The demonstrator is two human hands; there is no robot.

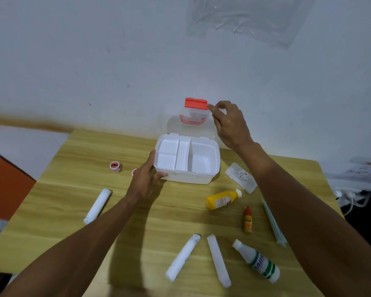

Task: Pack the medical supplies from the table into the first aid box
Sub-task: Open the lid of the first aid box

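The white first aid box (204,177) stands open on the wooden table, its divided tray empty. Its clear lid (210,127) is tipped up against the wall, red latch (196,103) on top. My right hand (228,123) pinches the lid's upper right corner beside the latch. My left hand (147,179) holds the box's front left corner. Loose on the table lie a yellow bottle (222,199), a small red-capped bottle (247,220), a white bottle with green bands (258,261), three white wrapped rolls (97,205) (183,257) (219,260), a clear flat case (241,177) and a red tape roll (115,166).
A long thin clear packet (273,222) lies near the table's right edge under my right forearm. The wall rises right behind the box. Cables and a white power strip (349,195) sit off the table's right side. An orange surface (7,185) stands to the left.
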